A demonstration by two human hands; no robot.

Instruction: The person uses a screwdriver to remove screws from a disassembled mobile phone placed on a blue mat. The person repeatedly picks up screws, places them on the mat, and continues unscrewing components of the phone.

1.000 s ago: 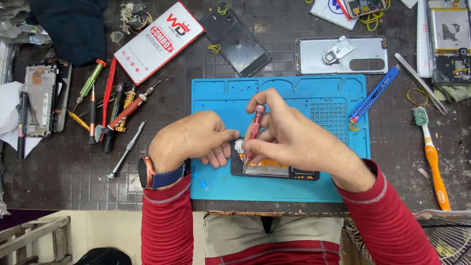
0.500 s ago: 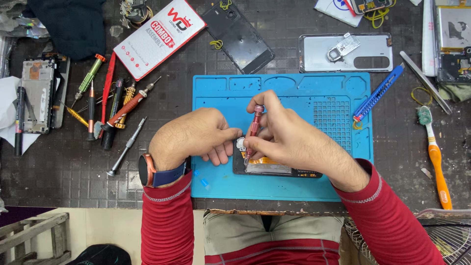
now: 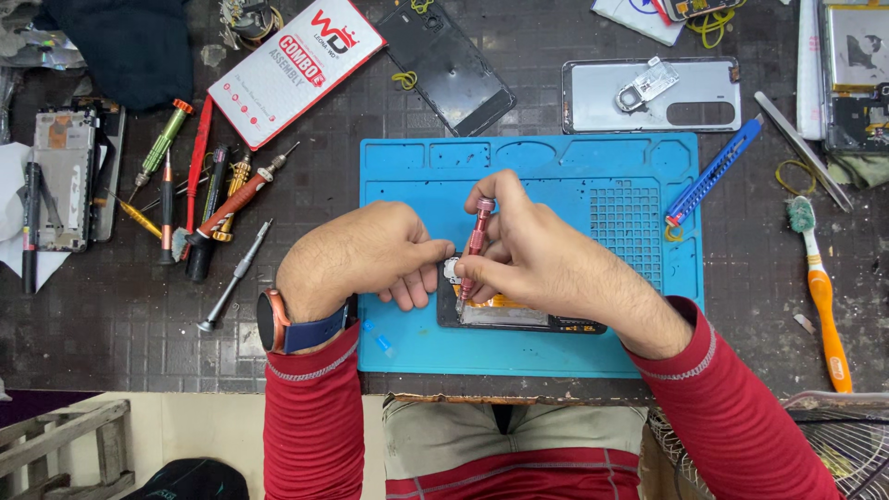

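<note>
Several screwdrivers (image 3: pixel 199 208) lie well left of our blue mat (image 3: pixel 556 162). Our left hand (image 3: pixel 356 259) pinches the opened phone (image 3: pixel 519 315) near the mat's front edge; our right hand (image 3: pixel 546 264) grips a red screwdriver (image 3: pixel 474 243) upright over it. The mat's compartments sit bare behind.

Single head cam, top-down, close over blue mat (image 3: pixel 556 347), workbench (image 3: pixel 120 324)

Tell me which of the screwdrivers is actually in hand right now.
The pink-red screwdriver, held upright by the right hand over the opened phone on the blue mat. The other screwdrivers lie loose on the table, left of the mat.
</note>
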